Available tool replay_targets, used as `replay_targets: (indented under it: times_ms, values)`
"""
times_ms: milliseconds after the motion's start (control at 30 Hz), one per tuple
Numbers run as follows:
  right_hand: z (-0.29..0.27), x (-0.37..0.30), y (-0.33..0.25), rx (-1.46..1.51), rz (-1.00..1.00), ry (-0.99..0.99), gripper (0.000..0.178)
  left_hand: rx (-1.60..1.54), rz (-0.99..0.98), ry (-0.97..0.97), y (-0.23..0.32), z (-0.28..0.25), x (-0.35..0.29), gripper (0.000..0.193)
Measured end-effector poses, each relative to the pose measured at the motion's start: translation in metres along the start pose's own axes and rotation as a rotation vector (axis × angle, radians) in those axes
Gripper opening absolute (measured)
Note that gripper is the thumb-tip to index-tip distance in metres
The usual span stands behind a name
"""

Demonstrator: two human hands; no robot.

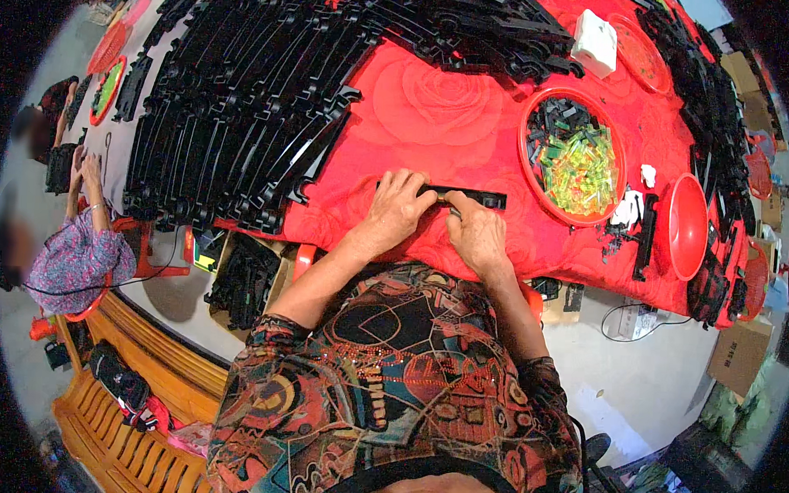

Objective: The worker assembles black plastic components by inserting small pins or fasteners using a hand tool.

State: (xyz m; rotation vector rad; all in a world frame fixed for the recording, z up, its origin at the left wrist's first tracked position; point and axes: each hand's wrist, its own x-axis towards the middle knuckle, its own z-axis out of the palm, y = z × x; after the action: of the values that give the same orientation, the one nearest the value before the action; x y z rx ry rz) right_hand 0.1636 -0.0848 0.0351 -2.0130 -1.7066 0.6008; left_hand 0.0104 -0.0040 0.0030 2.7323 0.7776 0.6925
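Nearest, the person's dark patterned shirt fills the lower middle, with a slatted wooden bench to its left. Beyond the shirt, both bare hands meet near the front edge of a red-covered worktop, close together over one black strip, which lies crosswise in front of the person. The left hand is clamped on the strip's left part, fingers curled over it. The right hand bends its fingers at about the middle of the strip; whether it pinches some small piece there cannot be told.

Right of the hands stands a red bowl holding yellow-green pieces and dark ones. Past it are crumpled white tissue and a second red bowl. To the left, a broad heap of black plastic parts covers much of the worktop. Farther off, a white packet lies beside a red basket. At far left, a co-worker sits with hands raised to the worktop's edge.
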Motion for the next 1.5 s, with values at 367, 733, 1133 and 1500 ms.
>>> replay_targets:
  times_ms: [367, 733, 1133, 1500]
  values:
    - [0.000, 0.000, 0.014, 0.255, -0.188, 0.226, 0.017, -0.068, 0.053, -0.002, -0.007, 0.001, 0.002, 0.015]
    - [-0.023, 0.010, 0.017, 0.909, 0.152, 0.178, 0.010, -0.053, 0.071, 0.026, -0.012, -0.007, 0.002, 0.015]
    - [-0.013, 0.017, 0.009, 0.404, -0.090, 0.216, 0.009, -0.052, 0.022, -0.117, -0.012, -0.013, 0.006, 0.018]
    - [-0.008, 0.016, 0.012, 0.377, -0.145, 0.277, 0.007, -0.090, 0.048, -0.125, -0.016, -0.007, 0.006, 0.012]
